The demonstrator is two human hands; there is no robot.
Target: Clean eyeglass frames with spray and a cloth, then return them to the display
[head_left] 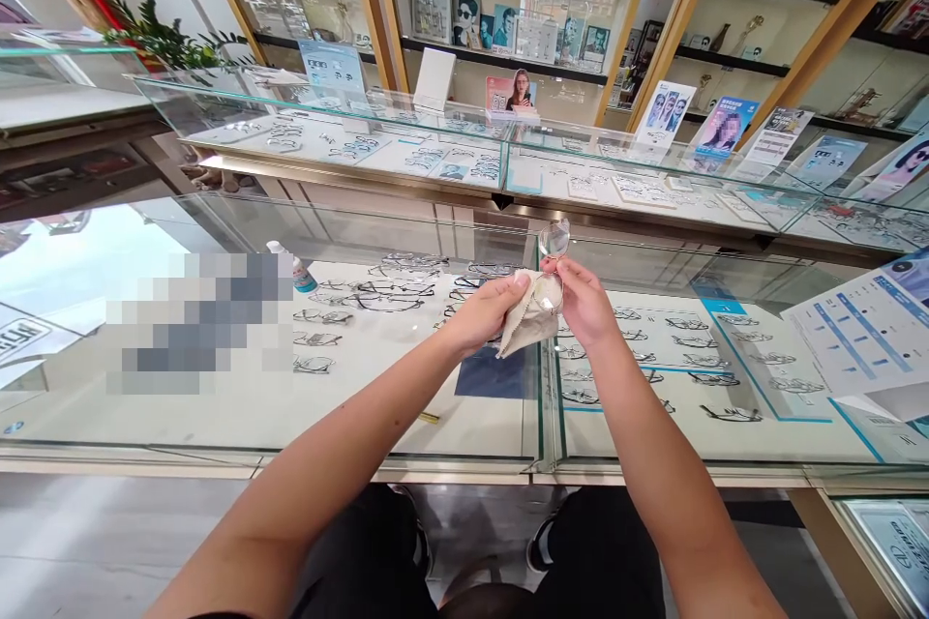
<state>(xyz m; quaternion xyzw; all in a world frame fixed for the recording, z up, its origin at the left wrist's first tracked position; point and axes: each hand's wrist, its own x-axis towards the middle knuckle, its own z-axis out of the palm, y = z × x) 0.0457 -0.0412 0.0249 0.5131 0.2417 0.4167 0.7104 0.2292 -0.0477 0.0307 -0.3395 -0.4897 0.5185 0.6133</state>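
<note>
Above the glass counter, my right hand (586,302) pinches a pair of thin-framed eyeglasses (555,240) near the middle, one clear lens up and the other down. My left hand (488,311) is closed on a beige cleaning cloth (524,327), which is folded against the lower lens. Part of that lens shows beside the cloth; the left fingers behind it are hidden. A dark blue cloth or sheet (494,375) lies below my left hand. Farther left stands a small white spray bottle (294,269) with a blue label.
Rows of eyeglasses (396,295) lie in the glass display counter (406,445). A printed sign (860,329) stands at the right. Behind, a second glass case (341,147) holds more frames and upright cards, with shelves beyond it.
</note>
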